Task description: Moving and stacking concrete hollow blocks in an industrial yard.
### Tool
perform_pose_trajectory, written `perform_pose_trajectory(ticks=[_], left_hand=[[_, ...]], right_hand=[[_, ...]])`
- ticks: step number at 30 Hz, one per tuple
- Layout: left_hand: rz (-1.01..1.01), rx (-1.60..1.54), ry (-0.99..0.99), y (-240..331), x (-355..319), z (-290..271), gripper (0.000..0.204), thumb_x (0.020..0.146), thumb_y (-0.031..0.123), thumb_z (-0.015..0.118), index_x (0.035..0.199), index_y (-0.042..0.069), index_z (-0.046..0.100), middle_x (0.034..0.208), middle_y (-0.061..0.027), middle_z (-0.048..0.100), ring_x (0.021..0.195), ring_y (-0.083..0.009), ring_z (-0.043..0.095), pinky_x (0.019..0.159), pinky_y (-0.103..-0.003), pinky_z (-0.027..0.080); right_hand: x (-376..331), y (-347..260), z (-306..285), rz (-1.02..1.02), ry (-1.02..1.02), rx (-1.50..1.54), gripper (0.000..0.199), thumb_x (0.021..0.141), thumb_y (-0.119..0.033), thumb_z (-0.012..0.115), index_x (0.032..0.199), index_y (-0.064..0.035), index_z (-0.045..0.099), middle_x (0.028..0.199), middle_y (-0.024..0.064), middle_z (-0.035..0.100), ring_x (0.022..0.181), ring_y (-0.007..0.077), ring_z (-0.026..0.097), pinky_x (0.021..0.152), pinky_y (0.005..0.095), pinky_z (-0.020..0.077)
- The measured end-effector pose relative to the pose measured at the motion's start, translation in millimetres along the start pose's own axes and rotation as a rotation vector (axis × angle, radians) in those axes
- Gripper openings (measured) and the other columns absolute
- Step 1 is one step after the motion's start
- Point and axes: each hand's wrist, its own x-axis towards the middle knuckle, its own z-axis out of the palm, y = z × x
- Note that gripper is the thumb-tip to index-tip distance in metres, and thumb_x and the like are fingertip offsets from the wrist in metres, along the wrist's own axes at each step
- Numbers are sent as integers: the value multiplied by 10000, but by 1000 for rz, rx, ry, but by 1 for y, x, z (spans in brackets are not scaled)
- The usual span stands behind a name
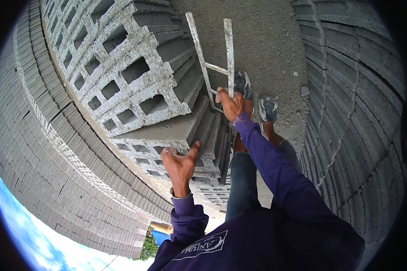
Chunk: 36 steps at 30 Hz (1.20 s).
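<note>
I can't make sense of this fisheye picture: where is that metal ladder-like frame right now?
In the head view the metal frame stands upper centre on the gravel ground, beside the stack of hollow concrete blocks. The right hand grips its lower part, just above the shoes.

Our left hand (pixel 180 163) rests with spread fingers on the edge of a stack of hollow concrete blocks (pixel 135 77), which rises ahead and to its left. Our right hand (pixel 230 104) grips a rail of a pale metal frame (pixel 212 58) that reaches forward from it over the gritty ground (pixel 267 45). Just beyond that hand stand our two shoes (pixel 255 97). Further block stacks (pixel 352 90) curve to its right.
</note>
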Motion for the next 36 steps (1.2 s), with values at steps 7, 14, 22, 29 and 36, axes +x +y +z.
perform_pose_trajectory(ticks=[7,14,22,29,36], left_hand=[[-42,35,-2,-5,-3,-10,440,697,231,869,705,7,491,660,-30,500,596,-133,426,529,-284,358],[22,2,-39,1,-2,-7,445,697,239,869,730,-25,512,680,-42,519,599,-134,434,528,-288,363],[-189,259,-207,54,15,-6,668,727,482,773,861,-161,650,883,-323,643,986,-445,572,1004,-500,360],[154,14,99,96,50,-60,576,796,462,736,1046,-55,686,967,-252,689,982,-394,633,955,-462,434],[95,350,30,98,111,4,643,737,527,743,843,-103,673,773,-301,656,821,-427,642,851,-473,467]], right_hand=[[-10,-58,-12,-17,-37,362,452,913,-428,548,645,-65,552,550,-36,393,520,77,367,499,284,297],[19,-11,5,-50,-13,94,477,887,-421,554,668,1,589,603,77,569,592,189,510,619,367,417],[6,-56,-45,-34,175,252,412,885,-381,606,656,-40,580,529,-45,402,466,63,350,462,267,259],[-27,-101,-58,-5,230,245,409,887,-371,619,669,-27,592,514,-49,411,447,57,352,442,260,255],[-23,-134,-38,33,58,222,431,914,-413,560,690,-46,574,551,-50,380,490,66,352,480,265,275]])
